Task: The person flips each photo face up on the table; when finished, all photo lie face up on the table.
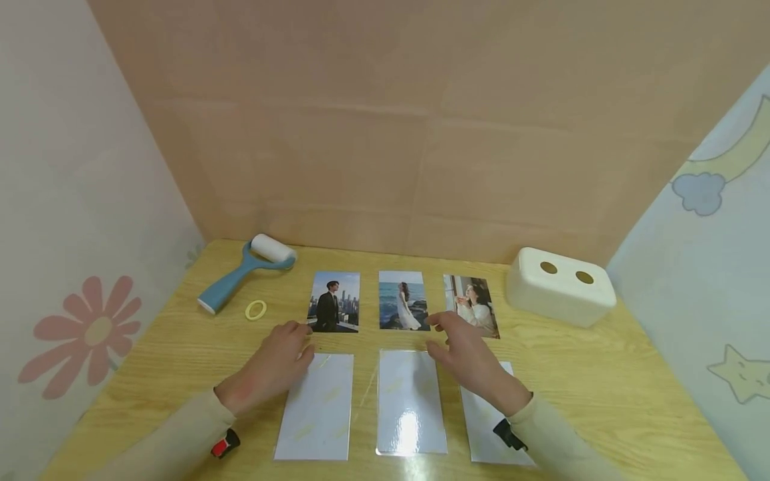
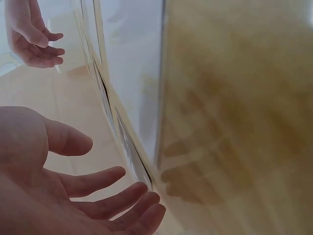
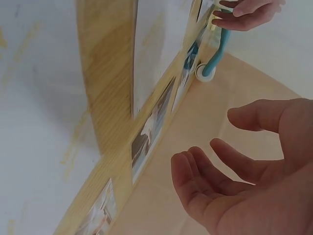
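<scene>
Three photo prints lie in a row: a person in a dark suit (image 1: 333, 304), a person in a white dress by the sea (image 1: 403, 302) and a person in a white top by a window (image 1: 472, 306). Nearer me are three white glossy sheets: left (image 1: 317, 409), middle (image 1: 412, 401) and right (image 1: 494, 427). My left hand (image 1: 275, 361) holds nothing, its relaxed fingers by the suit photo's lower left corner, above the left sheet's edge. Near the sea photo's lower right corner is my right hand (image 1: 472, 361), fingers loosely bent around nothing, overlapping the window photo and right sheet.
A lint roller (image 1: 246, 270) with a blue handle lies at the back left, a pale yellow ring (image 1: 255, 310) beside it. At the back right stands a white box (image 1: 559, 287) with two round holes. Brown paper (image 1: 409, 167) rises behind the wooden table (image 1: 180, 361).
</scene>
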A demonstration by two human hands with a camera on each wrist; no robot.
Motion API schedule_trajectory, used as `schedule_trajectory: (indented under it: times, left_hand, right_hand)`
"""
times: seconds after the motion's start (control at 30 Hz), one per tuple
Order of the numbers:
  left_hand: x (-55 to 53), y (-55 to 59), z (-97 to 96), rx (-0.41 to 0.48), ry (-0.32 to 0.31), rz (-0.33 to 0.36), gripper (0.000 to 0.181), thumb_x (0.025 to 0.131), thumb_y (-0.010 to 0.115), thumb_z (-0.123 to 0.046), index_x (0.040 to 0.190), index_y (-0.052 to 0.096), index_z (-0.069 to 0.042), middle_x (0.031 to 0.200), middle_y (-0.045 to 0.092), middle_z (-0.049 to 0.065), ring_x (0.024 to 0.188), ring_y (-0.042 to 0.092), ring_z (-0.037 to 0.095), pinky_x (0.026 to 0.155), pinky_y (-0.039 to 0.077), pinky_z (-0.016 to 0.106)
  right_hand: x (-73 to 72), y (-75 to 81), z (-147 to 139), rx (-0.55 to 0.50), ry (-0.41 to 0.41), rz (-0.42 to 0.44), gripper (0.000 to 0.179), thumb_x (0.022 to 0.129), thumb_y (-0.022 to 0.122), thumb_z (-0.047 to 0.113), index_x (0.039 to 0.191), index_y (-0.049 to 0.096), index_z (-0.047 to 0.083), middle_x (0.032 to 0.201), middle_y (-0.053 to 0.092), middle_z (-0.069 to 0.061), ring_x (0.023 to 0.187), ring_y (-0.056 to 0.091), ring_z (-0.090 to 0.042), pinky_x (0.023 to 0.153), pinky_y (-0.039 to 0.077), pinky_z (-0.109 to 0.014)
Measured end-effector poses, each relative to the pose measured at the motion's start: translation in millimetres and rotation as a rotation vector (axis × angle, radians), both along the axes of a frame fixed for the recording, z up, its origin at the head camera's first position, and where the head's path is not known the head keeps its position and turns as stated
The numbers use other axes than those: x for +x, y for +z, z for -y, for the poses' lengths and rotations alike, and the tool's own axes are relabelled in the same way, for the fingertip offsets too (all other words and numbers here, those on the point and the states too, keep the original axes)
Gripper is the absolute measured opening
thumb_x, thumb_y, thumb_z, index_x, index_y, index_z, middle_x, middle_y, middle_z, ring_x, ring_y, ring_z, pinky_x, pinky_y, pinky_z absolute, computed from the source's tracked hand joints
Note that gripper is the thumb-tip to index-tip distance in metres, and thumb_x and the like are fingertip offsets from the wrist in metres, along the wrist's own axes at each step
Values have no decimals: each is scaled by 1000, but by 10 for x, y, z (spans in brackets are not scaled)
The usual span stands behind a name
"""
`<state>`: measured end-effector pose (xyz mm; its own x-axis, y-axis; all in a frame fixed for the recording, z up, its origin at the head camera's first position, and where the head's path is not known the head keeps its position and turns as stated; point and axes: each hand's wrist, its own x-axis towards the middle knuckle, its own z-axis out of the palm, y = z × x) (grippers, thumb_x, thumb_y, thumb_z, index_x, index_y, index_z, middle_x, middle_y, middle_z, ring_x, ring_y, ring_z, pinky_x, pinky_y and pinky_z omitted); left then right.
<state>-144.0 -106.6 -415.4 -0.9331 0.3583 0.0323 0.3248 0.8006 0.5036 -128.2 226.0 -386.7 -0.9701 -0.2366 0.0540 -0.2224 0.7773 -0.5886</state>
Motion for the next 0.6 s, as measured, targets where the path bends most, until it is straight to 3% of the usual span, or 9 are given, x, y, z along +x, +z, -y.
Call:
schedule_trajectory:
  times: [0.17, 0.37, 0.6]
  left_hand:
    - [80, -34, 67, -9, 21, -26, 29, 98, 58, -10, 116, 64, 12, 112, 63, 24, 107, 57, 44, 94, 47, 55]
    - [139, -74, 106, -2, 18, -66, 26, 96, 61, -9, 112, 66, 12, 107, 64, 22, 102, 58, 42, 92, 47, 54]
    - [187, -80, 137, -55, 45, -48, 30, 94, 65, -13, 115, 66, 8, 107, 63, 19, 99, 57, 39, 83, 48, 56]
  right_hand:
    - [79, 3, 112, 21, 14, -3, 34, 93, 70, 7, 126, 63, 2, 123, 62, -12, 109, 59, -31, 86, 51, -45]
    - [170, -13, 236, 50, 93, -31, 35, 91, 74, 7, 123, 64, 1, 119, 63, -11, 108, 60, -31, 89, 50, -48]
    - [287, -97, 376, 100, 174, -37, 36, 92, 75, 16, 123, 64, 3, 121, 61, -9, 115, 57, -30, 91, 50, -48]
